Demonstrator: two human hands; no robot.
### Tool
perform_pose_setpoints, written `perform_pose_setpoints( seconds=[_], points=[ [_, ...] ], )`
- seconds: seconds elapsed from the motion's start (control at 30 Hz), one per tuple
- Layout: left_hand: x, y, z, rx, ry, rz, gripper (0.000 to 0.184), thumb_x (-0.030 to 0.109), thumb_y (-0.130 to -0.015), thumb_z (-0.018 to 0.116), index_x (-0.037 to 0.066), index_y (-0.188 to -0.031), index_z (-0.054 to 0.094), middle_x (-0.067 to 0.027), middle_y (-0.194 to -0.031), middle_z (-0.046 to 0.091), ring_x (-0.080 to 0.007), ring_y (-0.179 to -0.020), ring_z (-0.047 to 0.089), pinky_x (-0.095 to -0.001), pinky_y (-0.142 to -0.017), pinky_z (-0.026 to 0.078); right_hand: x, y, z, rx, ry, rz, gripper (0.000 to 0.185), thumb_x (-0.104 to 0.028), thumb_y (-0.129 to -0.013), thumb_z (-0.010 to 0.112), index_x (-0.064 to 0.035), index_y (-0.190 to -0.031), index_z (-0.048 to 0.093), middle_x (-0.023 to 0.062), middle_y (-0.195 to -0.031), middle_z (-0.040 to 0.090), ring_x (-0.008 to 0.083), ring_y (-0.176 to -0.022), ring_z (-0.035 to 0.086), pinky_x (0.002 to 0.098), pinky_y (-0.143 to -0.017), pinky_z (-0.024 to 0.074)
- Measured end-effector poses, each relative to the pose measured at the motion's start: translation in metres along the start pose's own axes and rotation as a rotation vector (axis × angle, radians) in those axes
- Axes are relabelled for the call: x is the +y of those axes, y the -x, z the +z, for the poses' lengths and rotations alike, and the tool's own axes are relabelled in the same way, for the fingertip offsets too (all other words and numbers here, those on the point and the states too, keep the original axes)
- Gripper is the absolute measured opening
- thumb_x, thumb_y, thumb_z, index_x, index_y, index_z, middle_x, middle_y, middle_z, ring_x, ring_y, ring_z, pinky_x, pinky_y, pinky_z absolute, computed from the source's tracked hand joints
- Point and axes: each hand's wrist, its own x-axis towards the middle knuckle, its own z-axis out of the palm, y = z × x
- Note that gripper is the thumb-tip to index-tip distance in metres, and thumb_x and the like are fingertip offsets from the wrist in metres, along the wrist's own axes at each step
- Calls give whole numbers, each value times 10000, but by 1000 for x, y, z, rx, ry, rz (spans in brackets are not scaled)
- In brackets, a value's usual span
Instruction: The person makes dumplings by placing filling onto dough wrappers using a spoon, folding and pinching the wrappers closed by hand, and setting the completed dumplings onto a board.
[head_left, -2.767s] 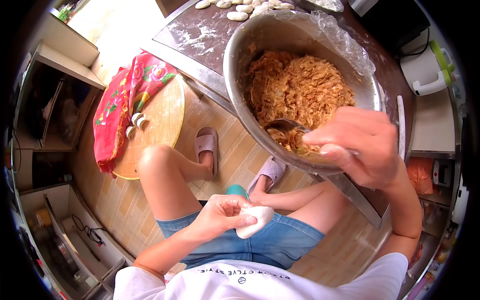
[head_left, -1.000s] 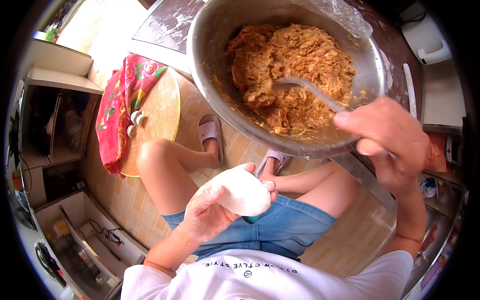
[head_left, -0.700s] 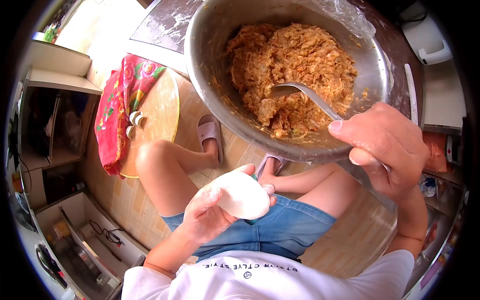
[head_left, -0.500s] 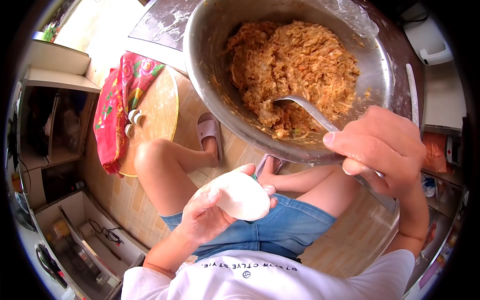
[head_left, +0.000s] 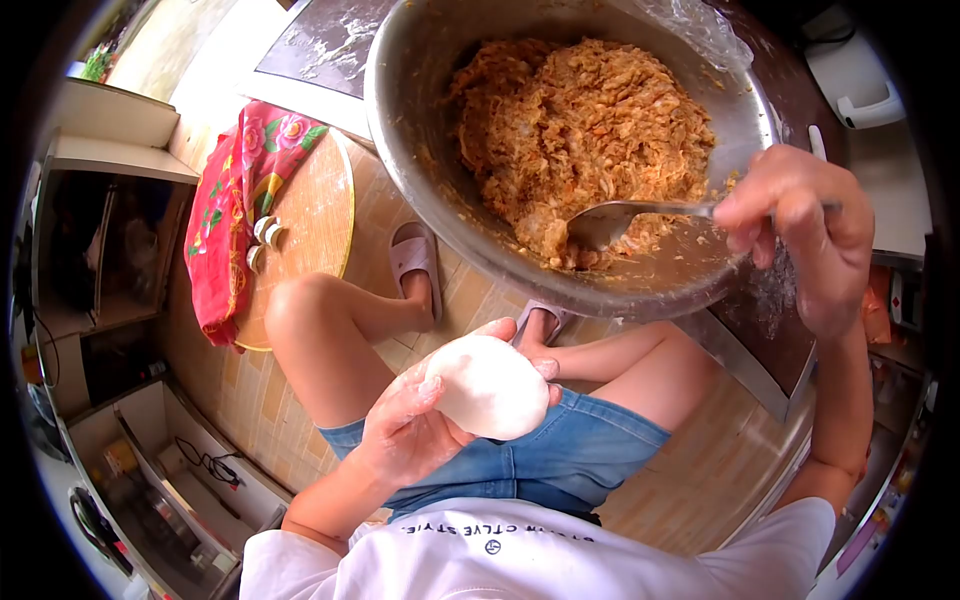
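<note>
Lying across my left hand (head_left: 405, 420) is a round white dough wrapper (head_left: 492, 388), its edges held by my thumb and fingers over my lap. My right hand (head_left: 805, 225) pinches the handle of a metal spoon (head_left: 640, 209). The spoon's bowl rests at the lower edge of a mound of orange-brown minced filling (head_left: 600, 130), partly against it. That filling sits in a large steel bowl (head_left: 400, 160), whose bare inner side shows smears at the right.
A round wooden board (head_left: 310, 230) at the left carries a red flowered cloth (head_left: 225, 235) and several small dough pieces (head_left: 268, 231). Crumpled clear plastic (head_left: 705, 30) hangs over the bowl's far rim. A floury dark tabletop (head_left: 325, 45) extends behind. An open drawer (head_left: 200, 480) stands at lower left.
My right hand has moved up and to the right, and the spoon has swung from a slant to nearly level, its bowl now more exposed. The left hand with the wrapper is almost still.
</note>
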Motion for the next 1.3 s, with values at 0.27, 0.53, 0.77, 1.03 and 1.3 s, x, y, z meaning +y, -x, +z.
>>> perform_pose_setpoints(
  seconds=[0.27,0.53,0.77,1.03,1.3],
  points=[
    [5,3,23,30,-109,167,623,358,-857,466,104,-1372,222,-264,-1243,418,-408,-1126,449,-480,-939,405,6,10,-9,337,-350,444,438,-361,-943,406,8,-894,637,22,-632,568,8,-517,426,131,-518,338],
    [4,5,15,65,-98,117,659,366,-854,476,69,-1381,211,-255,-1298,382,-379,-1188,412,-441,-1003,330,-8,10,-3,27,184,34,337,-261,-918,470,16,-825,638,62,-731,590,80,-593,496,194,-514,377],
    [2,2,18,94,-105,125,638,354,-868,450,77,-1380,189,-262,-1249,423,-402,-1135,454,-481,-953,393,-10,3,6,-89,205,-58,339,-250,-922,454,10,-800,635,39,-691,573,74,-543,470,193,-496,362],
    [-1,11,44,44,-167,259,655,393,-874,428,67,-1384,177,-249,-1325,342,-377,-1218,377,-435,-978,377,-13,24,-11,469,-321,354,408,-318,-951,401,29,-919,614,12,-642,547,24,-510,414,150,-505,326],
    [-24,10,83,-70,258,253,653,466,-927,281,-72,-1297,291,-182,-1346,362,-270,-1249,356,-351,-1061,243,-50,67,19,448,-962,282,376,-321,-949,405,16,-972,571,43,-669,561,52,-512,434,175,-511,359]
  ],
)
